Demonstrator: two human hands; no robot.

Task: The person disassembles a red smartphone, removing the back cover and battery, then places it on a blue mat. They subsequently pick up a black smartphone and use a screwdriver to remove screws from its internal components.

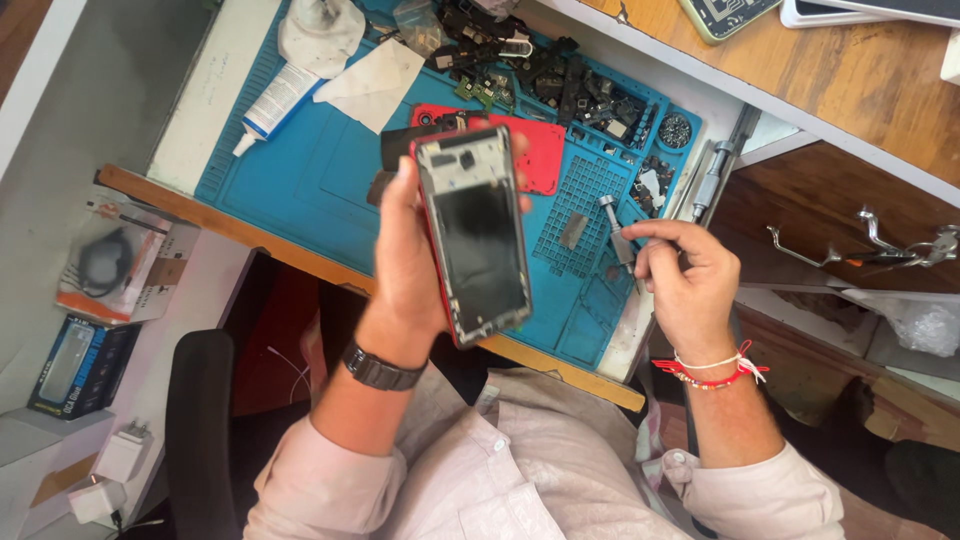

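Observation:
My left hand (405, 262) grips an opened smartphone (473, 233) with a red frame, held upright above the blue work mat (300, 170), its bare inner side facing me. My right hand (680, 275) is closed around a small grey screwdriver (616, 228) just right of the phone, its round cap pointing up. A red back cover (535, 150) lies on the mat behind the phone.
Several small dark phone parts (560, 80) fill the mat's far compartments. A white glue tube (275, 100) and white tissues (370, 75) lie at the mat's left. A second screwdriver (715, 170) rests at the mat's right edge. Boxes (105, 270) and chargers (115, 465) sit at my left.

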